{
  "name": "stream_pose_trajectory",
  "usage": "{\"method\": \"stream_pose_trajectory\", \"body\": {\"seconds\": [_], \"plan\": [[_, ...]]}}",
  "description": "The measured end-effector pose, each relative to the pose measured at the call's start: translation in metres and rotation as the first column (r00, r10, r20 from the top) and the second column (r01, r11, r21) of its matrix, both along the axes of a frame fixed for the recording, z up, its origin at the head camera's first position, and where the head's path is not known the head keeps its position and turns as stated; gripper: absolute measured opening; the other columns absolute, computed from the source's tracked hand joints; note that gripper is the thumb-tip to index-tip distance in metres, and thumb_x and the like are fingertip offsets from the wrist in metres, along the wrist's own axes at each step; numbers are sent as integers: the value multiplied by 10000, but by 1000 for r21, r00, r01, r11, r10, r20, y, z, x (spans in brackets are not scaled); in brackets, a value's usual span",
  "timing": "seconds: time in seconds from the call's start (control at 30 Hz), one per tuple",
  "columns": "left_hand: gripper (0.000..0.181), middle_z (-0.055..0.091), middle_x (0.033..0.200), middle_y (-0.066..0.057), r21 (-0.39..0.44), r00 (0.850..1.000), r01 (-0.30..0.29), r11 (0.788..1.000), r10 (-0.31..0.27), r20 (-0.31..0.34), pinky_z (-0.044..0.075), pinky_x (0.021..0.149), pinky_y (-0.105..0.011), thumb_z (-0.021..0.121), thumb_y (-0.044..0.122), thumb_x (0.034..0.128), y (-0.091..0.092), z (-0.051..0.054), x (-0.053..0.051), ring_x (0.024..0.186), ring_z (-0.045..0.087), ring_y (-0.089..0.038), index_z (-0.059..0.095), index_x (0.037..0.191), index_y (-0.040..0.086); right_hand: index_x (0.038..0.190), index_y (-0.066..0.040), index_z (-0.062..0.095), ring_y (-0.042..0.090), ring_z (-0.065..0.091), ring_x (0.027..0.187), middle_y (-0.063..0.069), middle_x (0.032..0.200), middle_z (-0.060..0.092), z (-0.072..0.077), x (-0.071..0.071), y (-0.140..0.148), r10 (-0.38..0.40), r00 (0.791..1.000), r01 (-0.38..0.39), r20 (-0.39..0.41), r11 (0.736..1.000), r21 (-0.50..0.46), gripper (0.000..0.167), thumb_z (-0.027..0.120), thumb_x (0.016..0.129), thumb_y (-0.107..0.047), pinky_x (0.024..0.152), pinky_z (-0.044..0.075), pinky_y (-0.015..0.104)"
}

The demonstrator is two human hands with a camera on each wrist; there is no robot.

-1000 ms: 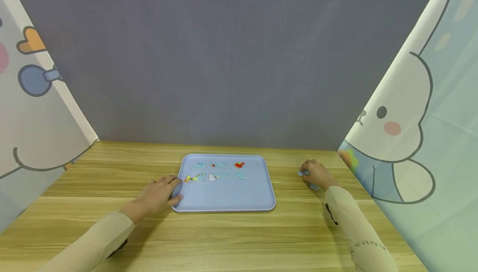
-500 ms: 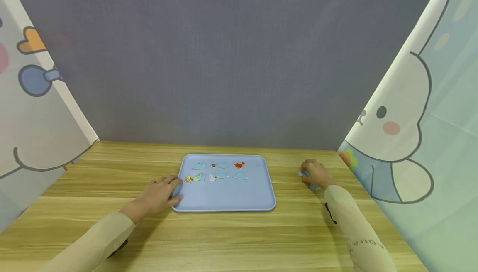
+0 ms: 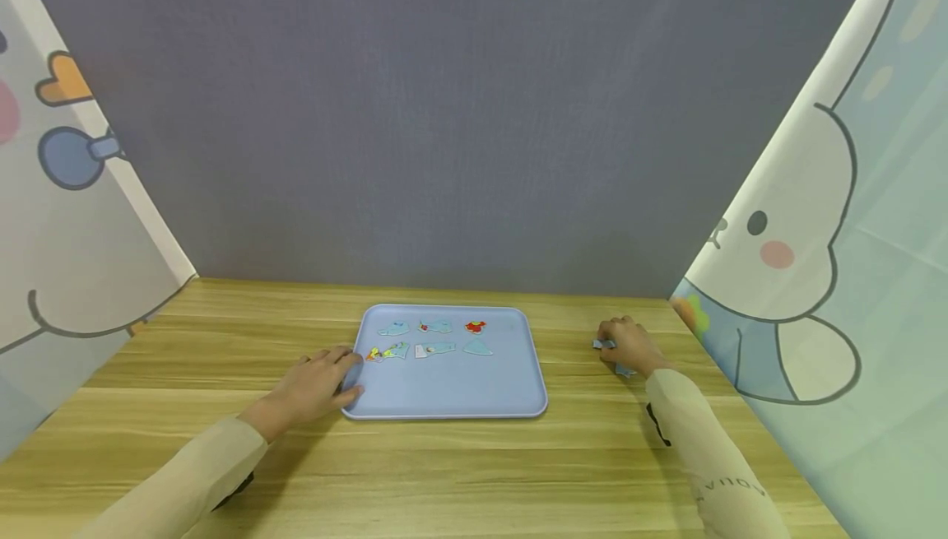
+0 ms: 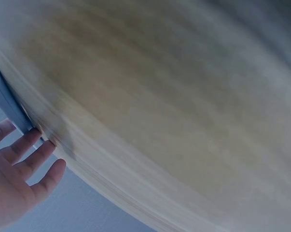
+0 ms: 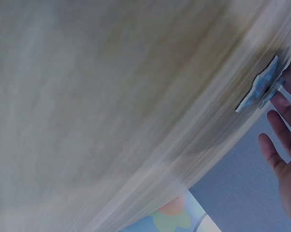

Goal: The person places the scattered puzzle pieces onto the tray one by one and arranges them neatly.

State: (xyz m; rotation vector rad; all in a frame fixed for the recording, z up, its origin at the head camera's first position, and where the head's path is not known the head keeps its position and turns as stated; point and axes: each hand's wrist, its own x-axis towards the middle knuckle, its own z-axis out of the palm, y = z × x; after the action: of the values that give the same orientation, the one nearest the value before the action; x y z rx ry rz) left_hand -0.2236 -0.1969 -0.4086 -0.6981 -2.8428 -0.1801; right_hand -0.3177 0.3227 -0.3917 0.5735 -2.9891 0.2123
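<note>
A pale blue-lavender tray (image 3: 459, 391) lies on the wooden table, bearing several flat, irregularly cut printed pieces in two rows. Most are light blue, such as the triangular piece (image 3: 477, 347); a red piece (image 3: 476, 327) is at the back right of the group. My left hand (image 3: 314, 383) rests at the tray's left rim with fingers loosely extended; the left wrist view shows fingertips (image 4: 48, 145) against its side. Right of the tray, my right hand (image 3: 628, 343) pinches a light-blue flat piece (image 5: 273, 93) at the tabletop. Another light-blue piece (image 5: 258, 84) lies beside it, partly under the hand.
A grey upright panel (image 3: 444, 127) stands behind the wooden table (image 3: 444, 473). Cartoon-printed sheets (image 3: 792, 193) flank both sides, the right one close to my right arm. Bare wood lies between the tray and my right hand.
</note>
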Motion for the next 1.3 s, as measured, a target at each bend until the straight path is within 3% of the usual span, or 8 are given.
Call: {"method": "stream_pose_trajectory", "body": {"seconds": [0.3,0.7,1.3], "plan": [[455,543,1217,-194,2,1000,0,1000,0,2,450,767,-628,617,373,842,0,0,0,1080,538,-416,563,1156,48,863,-119,607,282,519,918,26,889,614,0,2,0,30,999,-31,-41,999,-11,138,677,745,-130,787,428,510],[456,549,1212,-190,4,1000,-8,1000,8,-4,447,764,-636,625,372,836,1,-3,-1,1087,536,-409,566,1154,51,842,-111,611,196,499,817,6,839,597,4,4,-8,70,994,-71,-83,997,-13,108,683,768,-146,720,448,436],[456,550,1204,-197,-2,1000,-11,1000,11,-15,448,764,-632,628,362,835,3,-3,-1,1077,540,-411,563,1153,43,863,-96,636,174,516,792,4,817,602,4,5,-26,148,974,-155,-170,987,-33,155,701,729,-135,696,462,371]]}}
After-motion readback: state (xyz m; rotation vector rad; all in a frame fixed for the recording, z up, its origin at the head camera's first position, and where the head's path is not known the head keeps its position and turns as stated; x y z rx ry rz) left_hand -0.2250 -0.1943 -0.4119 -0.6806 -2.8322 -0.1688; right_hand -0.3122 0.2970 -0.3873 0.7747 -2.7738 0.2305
